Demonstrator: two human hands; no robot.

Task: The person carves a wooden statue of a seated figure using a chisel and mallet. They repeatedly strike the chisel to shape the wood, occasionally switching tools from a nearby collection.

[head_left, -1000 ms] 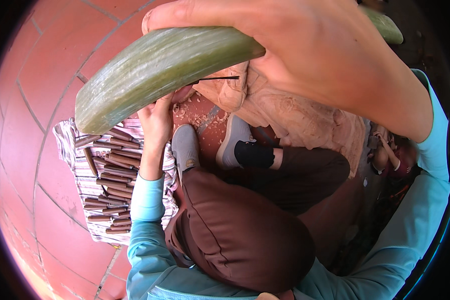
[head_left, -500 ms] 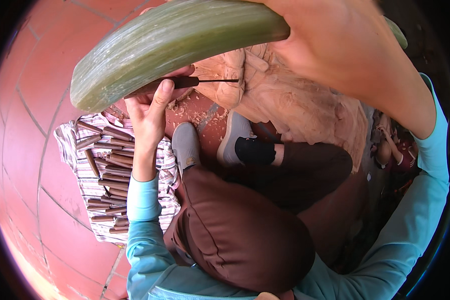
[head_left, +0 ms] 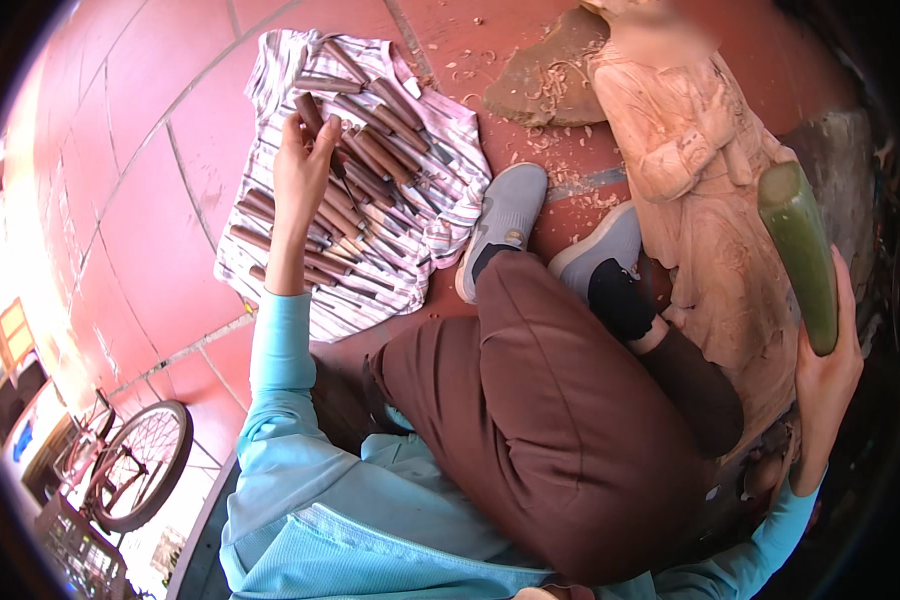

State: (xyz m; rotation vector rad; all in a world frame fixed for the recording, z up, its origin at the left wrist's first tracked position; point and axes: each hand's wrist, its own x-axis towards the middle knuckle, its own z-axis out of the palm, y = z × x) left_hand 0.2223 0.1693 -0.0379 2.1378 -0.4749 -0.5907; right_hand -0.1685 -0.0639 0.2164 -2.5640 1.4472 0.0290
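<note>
Wood figure [head_left: 705, 190]: it lies on the red tiled floor [head_left: 150, 200] just beside your right leg. It looks heavy and stiff, and the fine carved parts can chip. It is better not to move it by them; the thick body is the place to hold.
Striped cloth [head_left: 450, 130]: soft and thin. It is spread on the floor in front of your left side, with the tools on it.
Green mallet [head_left: 800, 250]: a thick smooth cylinder, probably solid and a little slippery. Your right hand [head_left: 820, 380] has its fingers wrapped around the lower end, and the top end stands up against the figure. Hold it low and firmly.
Carving chisels [head_left: 355, 190]: many, with brown wood handles and thin steel blades. Light and stiff, sharp at the tip, so take one by the handle.
Left hand [head_left: 300, 170]: the fingers are bent down on the handles. I cannot tell if they already grip one.
</note>
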